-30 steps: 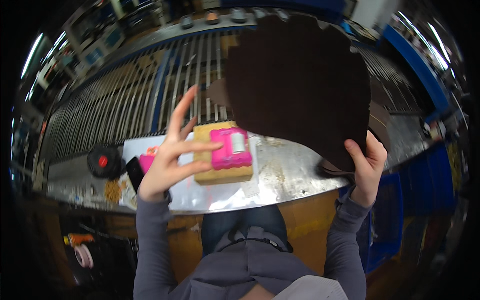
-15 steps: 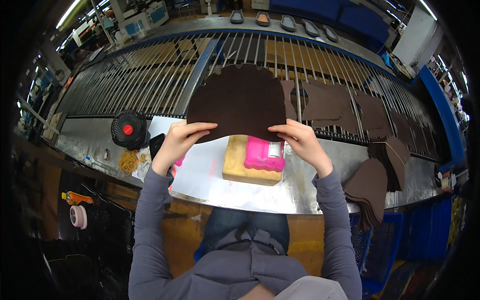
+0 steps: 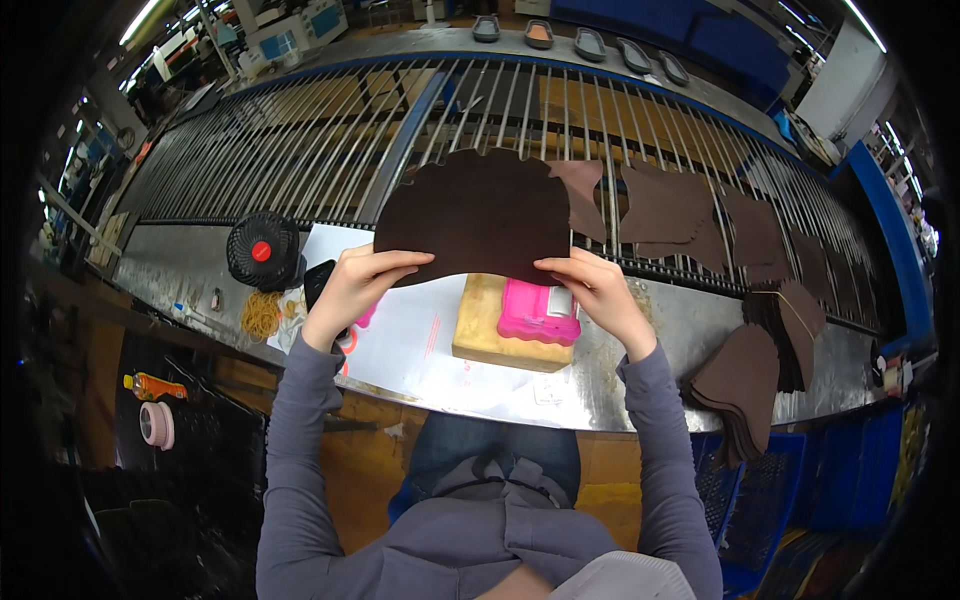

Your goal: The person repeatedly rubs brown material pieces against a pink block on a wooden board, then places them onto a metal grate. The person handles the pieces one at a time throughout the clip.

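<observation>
Between my two hands a dark brown cut piece of leather-like material [image 3: 475,215] is held up by its near edge, its far edge rounded and notched. My left hand [image 3: 352,290] pinches the near left corner, thumb underneath hidden in part. At the near right corner my right hand [image 3: 603,292] pinches it the same way. Below and behind the piece, a yellowish block [image 3: 478,335] rests on the metal table, with a bright pink plastic holder [image 3: 535,325] on top. White paper [image 3: 400,350] lies flat under my left hand.
A roller rack [image 3: 280,150] crosses beyond the table, carrying flat brown pieces [image 3: 665,205] at right. Stacked brown pieces [image 3: 735,385] overhang the table's right edge above blue crates [image 3: 765,490]. A black fan [image 3: 262,250] and rubber bands [image 3: 260,315] sit left. Shoe-shaped trays [image 3: 590,45] stand far back.
The brown piece has tipped flatter, its far edge now lower in view. More of a lighter pinkish-brown piece shows on the rack behind it. Both hands keep their pinch.
</observation>
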Motion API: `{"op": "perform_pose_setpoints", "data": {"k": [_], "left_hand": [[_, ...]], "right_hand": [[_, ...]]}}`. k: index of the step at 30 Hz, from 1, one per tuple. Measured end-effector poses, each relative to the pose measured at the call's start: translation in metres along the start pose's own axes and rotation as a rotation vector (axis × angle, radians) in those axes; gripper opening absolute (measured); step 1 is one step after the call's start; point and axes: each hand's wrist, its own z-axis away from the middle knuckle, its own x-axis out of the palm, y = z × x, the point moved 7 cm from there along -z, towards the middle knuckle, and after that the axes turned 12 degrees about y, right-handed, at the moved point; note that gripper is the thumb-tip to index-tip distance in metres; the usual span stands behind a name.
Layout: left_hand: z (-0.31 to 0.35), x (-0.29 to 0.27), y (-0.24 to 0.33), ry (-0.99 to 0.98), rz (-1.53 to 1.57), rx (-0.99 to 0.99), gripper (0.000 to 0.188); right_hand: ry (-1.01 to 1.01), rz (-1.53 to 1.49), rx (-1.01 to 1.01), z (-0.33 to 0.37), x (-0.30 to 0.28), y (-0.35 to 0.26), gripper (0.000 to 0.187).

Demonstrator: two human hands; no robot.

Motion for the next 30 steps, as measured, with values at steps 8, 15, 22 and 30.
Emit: {"op": "perform_pose_setpoints", "data": {"k": [8, 15, 22, 30], "left_hand": [[-0.014, 0.052, 0.004, -0.115, 0.172, -0.035, 0.027], [-0.03, 0.11, 0.026, -0.218, 0.139, 0.187, 0.026], [-0.048, 0.156, 0.056, -0.373, 0.194, 0.259, 0.033], [-0.064, 0.214, 0.086, -0.574, 0.319, 0.328, 0.037]], "right_hand": [[0.177, 0.041, 0.036, 0.034, -0.039, 0.016, 0.028], [0.283, 0.184, 0.279, 0.091, -0.067, 0.045, 0.021], [0.414, 0.273, 0.338, 0.13, -0.103, 0.044, 0.021], [0.444, 0.547, 0.281, 0.14, -0.189, -0.006, 0.024]]}}
